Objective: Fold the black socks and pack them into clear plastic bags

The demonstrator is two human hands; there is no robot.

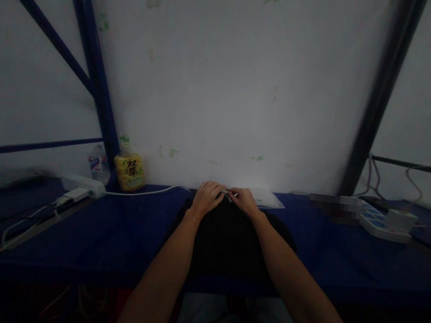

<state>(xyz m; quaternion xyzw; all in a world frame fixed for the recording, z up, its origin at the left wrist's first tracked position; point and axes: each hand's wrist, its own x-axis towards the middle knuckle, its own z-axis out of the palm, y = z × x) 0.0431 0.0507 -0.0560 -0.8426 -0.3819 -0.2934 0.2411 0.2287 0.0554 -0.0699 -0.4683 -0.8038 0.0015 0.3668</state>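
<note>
A black, soft-looking item [235,242], perhaps a garment or bag, lies on the blue table [130,245] in front of me. Both hands meet at its far edge. My left hand [207,198] rests there with its fingers curled and the thumb towards the middle. Thumb and fingertips of my right hand [244,200] are pinched together close to the left thumb. A small pale thing [228,192] shows between the two hands, too small and dim to name. White paper [271,199] lies just behind the right hand.
A yellow drink bottle [129,169] and a clear bottle [99,164] stand at the left by a blue metal post [90,57]. Power strips lie left [84,187] and right [376,223], one with a white plug [400,221]. A white cable [148,193] crosses the table. Behind is a wall [229,79].
</note>
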